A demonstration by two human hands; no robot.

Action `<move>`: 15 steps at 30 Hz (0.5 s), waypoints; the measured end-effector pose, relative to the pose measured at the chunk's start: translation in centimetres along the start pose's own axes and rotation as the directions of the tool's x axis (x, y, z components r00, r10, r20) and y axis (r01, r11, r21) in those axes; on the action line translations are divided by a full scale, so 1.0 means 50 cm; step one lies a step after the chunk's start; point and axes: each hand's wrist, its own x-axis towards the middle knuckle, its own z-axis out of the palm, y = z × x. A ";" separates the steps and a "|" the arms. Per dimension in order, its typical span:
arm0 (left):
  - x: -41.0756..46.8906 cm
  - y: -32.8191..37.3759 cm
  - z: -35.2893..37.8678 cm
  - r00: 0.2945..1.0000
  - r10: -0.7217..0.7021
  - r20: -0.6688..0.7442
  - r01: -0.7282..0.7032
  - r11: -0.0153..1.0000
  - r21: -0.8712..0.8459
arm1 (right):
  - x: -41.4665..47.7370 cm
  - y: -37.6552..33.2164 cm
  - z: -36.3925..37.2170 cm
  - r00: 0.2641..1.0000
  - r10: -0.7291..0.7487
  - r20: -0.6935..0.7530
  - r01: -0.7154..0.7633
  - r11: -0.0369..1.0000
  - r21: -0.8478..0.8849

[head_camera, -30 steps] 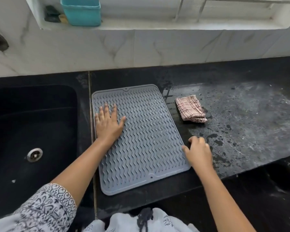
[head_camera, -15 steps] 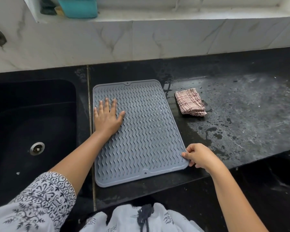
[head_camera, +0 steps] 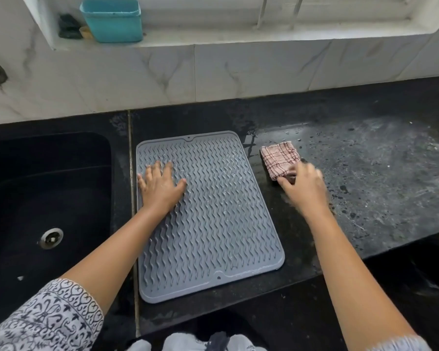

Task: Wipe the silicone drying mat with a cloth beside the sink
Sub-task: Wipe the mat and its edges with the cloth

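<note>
Left hand (head_camera: 160,187) flat, fingers spread, pinning mat (head_camera: 213,224) to wet worktop (head_camera: 365,173). Right hand (head_camera: 302,187) closing on cloth (head_camera: 279,158), likely picking up; grip blurred.

Soft daylight, right hand (head_camera: 302,188) blurred — edges bowed

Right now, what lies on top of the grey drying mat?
Only the left hand, pressed flat on the mat. The ridges beneath that palm are hidden. The cloth lies off it.
</note>
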 end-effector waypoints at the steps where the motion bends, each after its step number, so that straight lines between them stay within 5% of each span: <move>1: 0.006 0.009 -0.001 1.000 0.000 -0.019 0.000 1.000 0.004 | 0.044 -0.004 0.009 0.999 -0.043 0.001 0.043 0.999 -0.008; 7: 0.054 0.059 0.012 0.990 0.138 -0.010 -0.138 0.990 0.000 | 0.169 0.005 0.100 0.958 -0.080 0.277 0.117 0.985 -0.123; 12: 0.103 0.079 0.024 0.977 0.208 0.047 -0.209 0.977 0.029 | 0.179 -0.009 0.105 0.990 -0.115 0.076 0.123 0.986 -0.110; 15: 0.113 0.083 0.033 0.979 0.204 0.029 -0.205 0.977 0.053 | 0.202 -0.046 0.069 0.999 -0.051 -0.001 0.051 0.994 0.101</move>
